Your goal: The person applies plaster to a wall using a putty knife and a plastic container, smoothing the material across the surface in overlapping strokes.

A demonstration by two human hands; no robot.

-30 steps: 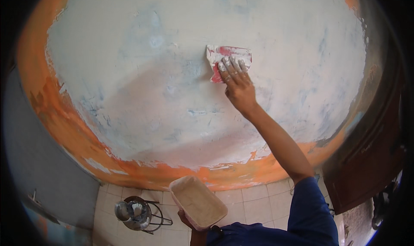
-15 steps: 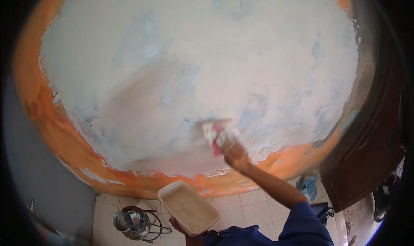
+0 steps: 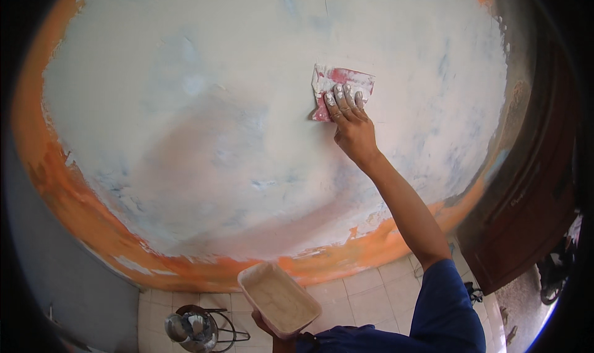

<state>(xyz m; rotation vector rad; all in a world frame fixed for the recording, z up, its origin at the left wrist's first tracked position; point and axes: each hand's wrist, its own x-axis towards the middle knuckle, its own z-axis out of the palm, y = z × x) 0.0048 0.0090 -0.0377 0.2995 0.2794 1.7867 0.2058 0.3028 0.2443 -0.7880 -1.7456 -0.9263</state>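
Observation:
My right hand (image 3: 354,121) presses a red putty scraper (image 3: 340,76), smeared with white, flat against the wall (image 3: 260,56). Its fingers lie over the blade's back, and they are coated in white filler too. Pale filler covers most of the wall, with bluish patches showing through and bare orange paint around the rim. Down at the lower middle, my left hand (image 3: 262,322) grips the side of a rectangular tub (image 3: 246,280) that holds smooth cream-coloured filler. Most of the left hand is hidden beneath the tub.
A round stool (image 3: 213,334) with metal legs stands on the tiled floor (image 3: 365,291) at lower left, bearing a metal pot (image 3: 178,328). A grey wall (image 3: 68,254) borders the left side. A dark brown door (image 3: 526,223) is at the right.
My right hand has swept the scraper upward and slightly right across the wall, from near the lower orange band to the upper middle. The tub has shifted slightly right in view.

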